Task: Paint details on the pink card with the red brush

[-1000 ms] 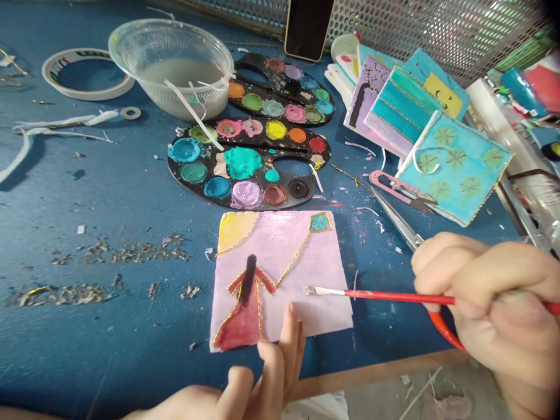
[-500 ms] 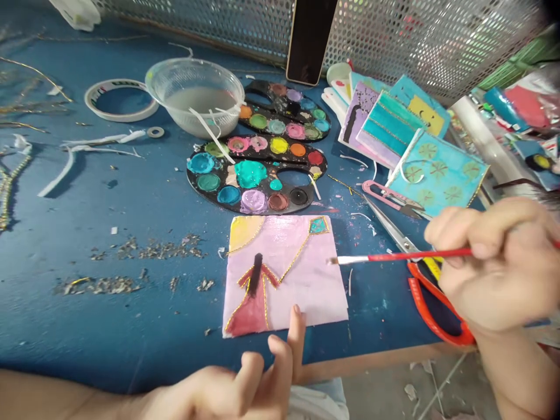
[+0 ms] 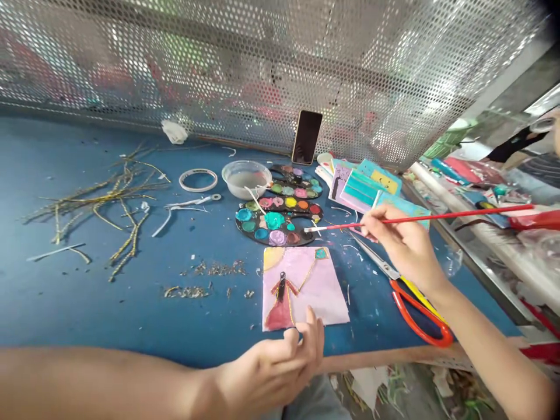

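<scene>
My right hand (image 3: 400,245) is closed round a thin red paintbrush (image 3: 464,214). The brush's tip touches or hovers just over the black paint well at the right end of the nearer palette (image 3: 284,203). Below that palette lies a pink painted card (image 3: 324,297) showing a yellow sun, a small blue kite and a figure in a red dress with black hair, outlined in gold cord. My left hand (image 3: 284,361) rests at the card's lower edge, fingers loosely curled but apart, holding nothing.
Behind the palettes are a water bowl (image 3: 246,178), a tape roll (image 3: 198,180) and an upright phone (image 3: 307,137). Painted cards (image 3: 365,184) and red-handled scissors (image 3: 422,326) lie right. Gold cords (image 3: 118,186) spread left. A person (image 3: 542,151) shows at the far right.
The view has tilted up and pulled back. My right hand has carried the brush from over the card to the black paint. My left hand stays by the card's lower edge.
</scene>
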`<state>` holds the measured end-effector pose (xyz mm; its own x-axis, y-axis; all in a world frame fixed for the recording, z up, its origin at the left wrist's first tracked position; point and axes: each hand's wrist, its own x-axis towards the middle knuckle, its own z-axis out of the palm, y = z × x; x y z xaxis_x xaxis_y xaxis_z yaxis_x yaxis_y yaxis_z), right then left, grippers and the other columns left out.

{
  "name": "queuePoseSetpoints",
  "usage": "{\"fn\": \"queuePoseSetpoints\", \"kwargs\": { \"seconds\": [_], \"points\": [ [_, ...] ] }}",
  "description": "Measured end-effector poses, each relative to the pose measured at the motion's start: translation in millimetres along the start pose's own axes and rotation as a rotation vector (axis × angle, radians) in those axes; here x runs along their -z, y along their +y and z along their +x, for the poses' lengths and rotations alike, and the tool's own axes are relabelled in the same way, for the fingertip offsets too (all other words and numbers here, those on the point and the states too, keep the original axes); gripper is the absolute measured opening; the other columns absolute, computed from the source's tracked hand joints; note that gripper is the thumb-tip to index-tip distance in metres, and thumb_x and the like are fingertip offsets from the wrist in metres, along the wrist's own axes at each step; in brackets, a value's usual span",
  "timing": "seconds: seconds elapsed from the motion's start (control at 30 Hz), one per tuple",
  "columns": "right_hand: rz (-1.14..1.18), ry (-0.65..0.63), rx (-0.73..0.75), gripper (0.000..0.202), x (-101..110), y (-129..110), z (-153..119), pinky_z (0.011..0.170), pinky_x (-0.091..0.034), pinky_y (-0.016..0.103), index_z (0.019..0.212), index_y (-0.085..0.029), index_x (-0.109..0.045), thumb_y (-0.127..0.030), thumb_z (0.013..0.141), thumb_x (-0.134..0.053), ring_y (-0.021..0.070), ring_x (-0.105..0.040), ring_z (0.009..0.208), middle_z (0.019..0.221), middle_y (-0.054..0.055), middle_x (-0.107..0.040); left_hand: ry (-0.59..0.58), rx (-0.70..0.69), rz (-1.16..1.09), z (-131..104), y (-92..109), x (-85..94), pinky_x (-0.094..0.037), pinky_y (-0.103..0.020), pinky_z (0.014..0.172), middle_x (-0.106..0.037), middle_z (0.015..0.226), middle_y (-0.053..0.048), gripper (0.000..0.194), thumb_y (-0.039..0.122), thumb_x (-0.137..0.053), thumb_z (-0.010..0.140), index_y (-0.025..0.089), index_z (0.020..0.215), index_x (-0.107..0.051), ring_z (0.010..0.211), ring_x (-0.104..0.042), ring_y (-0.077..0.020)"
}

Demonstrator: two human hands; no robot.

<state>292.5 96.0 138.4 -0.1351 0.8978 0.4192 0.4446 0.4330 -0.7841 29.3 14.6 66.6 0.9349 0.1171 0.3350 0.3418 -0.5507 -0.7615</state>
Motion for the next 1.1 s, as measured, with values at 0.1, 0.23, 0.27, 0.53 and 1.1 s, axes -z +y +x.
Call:
{"fn": "queuePoseSetpoints", "kwargs": {
  "seconds": [0.1,0.23,0.27,0.53,1.1],
  "points": [
    [-0.049,-0.062,0.009,0.016,-20,-9,4,0.067,-0.048,0.029,0.089,-0.026,-0.06,-0.039,0.095,-0.052,0.0148,-0.058,0.073,0.079,0.001,-0.058,0.021,-0.003,0.011,0,-1,2.5,-0.038,-0.023,0.091,-0.062,0.122,-0.004,0.044,0.031,-0.033,0.09,0.021,0.123,-0.061,0.105,-0.051,-0.0071],
    [-0.177,-0.08,0.135,0.02,-41,-13,7,0.074,-0.048,0.029,0.094,-0.024,-0.059,-0.036,0.098,-0.045,0.0147,-0.059,0.078,0.083,0.002,-0.061,0.04,-0.023,0.03,-1,0,4.6,-0.038,-0.022,0.091,-0.061,0.121,-0.002,0.043,0.027,-0.032,0.091,0.024,0.123,-0.06,0.106,-0.05,-0.0068],
    [-0.19,-0.085,0.16,0.019,-44,-14,7,0.074,-0.048,0.03,0.095,-0.024,-0.059,-0.035,0.099,-0.044,0.0149,-0.059,0.078,0.084,0.002,-0.061,0.041,-0.026,0.029,-1,0,5.0,-0.038,-0.023,0.092,-0.061,0.121,-0.001,0.043,0.025,-0.031,0.091,0.025,0.123,-0.06,0.106,-0.05,-0.007],
    [-0.228,-0.137,0.194,0.019,-53,-15,12,0.073,-0.048,0.029,0.091,-0.024,-0.058,-0.034,0.099,-0.044,0.0147,-0.062,0.078,0.082,0.001,-0.064,-0.024,-0.184,0.192,-5,-1,4.3,-0.041,-0.031,0.092,-0.053,0.132,-0.01,0.051,0.019,-0.019,0.091,0.018,0.133,-0.049,0.115,-0.048,-0.0132],
    [-0.174,-0.062,0.198,0.02,-50,-7,7,0.074,-0.049,0.028,0.09,-0.023,-0.06,-0.032,0.099,-0.044,0.0136,-0.062,0.076,0.08,0.0,-0.064,0.069,-0.049,0.001,-3,0,-0.6,-0.037,-0.02,0.091,-0.06,0.123,0.001,0.046,0.021,-0.026,0.091,0.026,0.118,-0.063,0.106,-0.049,-0.0049]
  ]
}}
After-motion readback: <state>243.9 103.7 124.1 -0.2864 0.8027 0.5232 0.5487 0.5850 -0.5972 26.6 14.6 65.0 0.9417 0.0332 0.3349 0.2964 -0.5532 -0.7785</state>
